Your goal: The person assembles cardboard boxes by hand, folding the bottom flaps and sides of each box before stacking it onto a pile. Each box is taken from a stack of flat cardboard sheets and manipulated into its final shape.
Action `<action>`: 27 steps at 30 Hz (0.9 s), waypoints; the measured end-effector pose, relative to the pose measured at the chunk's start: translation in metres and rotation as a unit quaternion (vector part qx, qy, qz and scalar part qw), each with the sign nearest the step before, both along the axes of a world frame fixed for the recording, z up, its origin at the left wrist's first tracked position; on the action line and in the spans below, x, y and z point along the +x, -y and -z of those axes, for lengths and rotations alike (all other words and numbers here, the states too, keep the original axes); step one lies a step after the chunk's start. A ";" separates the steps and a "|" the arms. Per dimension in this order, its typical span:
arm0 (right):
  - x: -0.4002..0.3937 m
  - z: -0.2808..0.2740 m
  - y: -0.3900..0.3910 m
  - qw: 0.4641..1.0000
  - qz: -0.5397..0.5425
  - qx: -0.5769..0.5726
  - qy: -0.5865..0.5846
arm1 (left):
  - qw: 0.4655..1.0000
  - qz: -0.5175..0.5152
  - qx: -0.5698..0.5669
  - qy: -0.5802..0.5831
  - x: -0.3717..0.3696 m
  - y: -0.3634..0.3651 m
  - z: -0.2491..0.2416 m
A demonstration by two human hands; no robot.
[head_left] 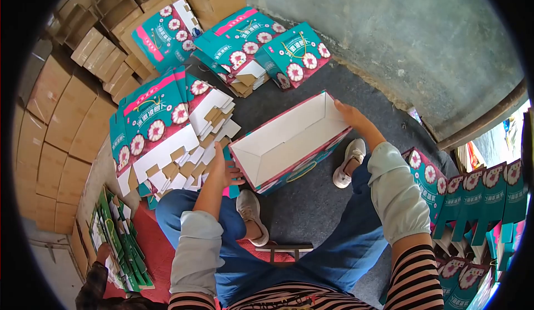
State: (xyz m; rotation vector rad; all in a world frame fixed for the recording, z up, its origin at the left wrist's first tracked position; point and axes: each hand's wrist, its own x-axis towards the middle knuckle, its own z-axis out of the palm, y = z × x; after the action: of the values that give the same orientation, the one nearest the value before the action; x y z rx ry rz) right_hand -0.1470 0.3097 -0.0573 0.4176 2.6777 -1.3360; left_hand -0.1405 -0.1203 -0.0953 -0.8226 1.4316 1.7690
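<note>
"What's nearest your lens?"

"The black-and-pink striped fabric shirt (414, 271), at the bottom of my view. Past it, a rough grey concrete wall (400, 37) takes the upper right, stacked brown cardboard cartons (61, 126) fill the left, and the blue denim trousers (334, 249) spread across the middle."

"And the smaller stuff?"

"A pile of flat teal-and-maroon printed cartons (150, 110) with white flaps lies near the left trouser leg. Smaller again is an open rectangular teal-and-maroon cardboard box (292, 139), white inside, mouth turned up towards me. I have it between the left hand (222, 171) and the right hand (350, 118); whether it rests on the dark grey floor (283, 215), I can't tell."

"How does it lie from the fingers?"

"Its long axis slants from lower left to upper right, one end towards each hand. The right is nearer: its fingers lie at that end's rim, though I can't tell if they're clamped. The left's are spread apart, just beside the other end; I can't make out contact."
</note>
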 end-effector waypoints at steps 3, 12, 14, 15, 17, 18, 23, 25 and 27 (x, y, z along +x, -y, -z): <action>-0.005 0.000 -0.005 0.994 0.063 -0.058 0.063 | 0.999 0.030 0.041 -0.012 0.004 -0.015 -0.016; 0.041 -0.018 -0.050 0.955 0.148 -0.196 0.164 | 0.988 0.128 0.075 -0.039 0.047 -0.048 -0.050; 0.045 -0.012 -0.079 0.929 0.136 -0.325 0.109 | 0.976 0.147 0.086 -0.136 0.053 -0.058 -0.067; 0.062 -0.058 -0.055 0.918 0.165 -0.352 0.077 | 0.962 0.149 0.103 -0.206 0.056 -0.061 -0.071; 0.078 -0.067 -0.070 0.915 0.138 -0.378 -0.034 | 0.900 0.162 0.138 -0.379 0.053 -0.070 -0.069; 0.086 -0.073 -0.079 0.909 0.125 -0.387 -0.091 | 0.872 0.145 0.107 -0.455 0.055 -0.074 -0.072; 0.103 -0.085 -0.072 0.919 0.137 -0.347 -0.130 | 0.828 0.076 0.119 -0.543 0.049 -0.071 -0.085; 0.099 -0.058 -0.079 0.933 0.151 -0.318 -0.070 | 0.889 0.032 0.097 -0.446 0.052 -0.065 -0.086; 0.096 -0.032 -0.086 0.932 0.108 -0.343 -0.047 | 0.930 0.000 0.068 -0.360 0.046 -0.056 -0.065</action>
State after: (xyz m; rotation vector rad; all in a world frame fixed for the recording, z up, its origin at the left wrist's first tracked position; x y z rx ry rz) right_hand -0.0506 0.3960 -0.0253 0.5682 2.0588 -2.2652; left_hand -0.0942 -0.0640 -0.0301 -0.0732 1.7112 2.2635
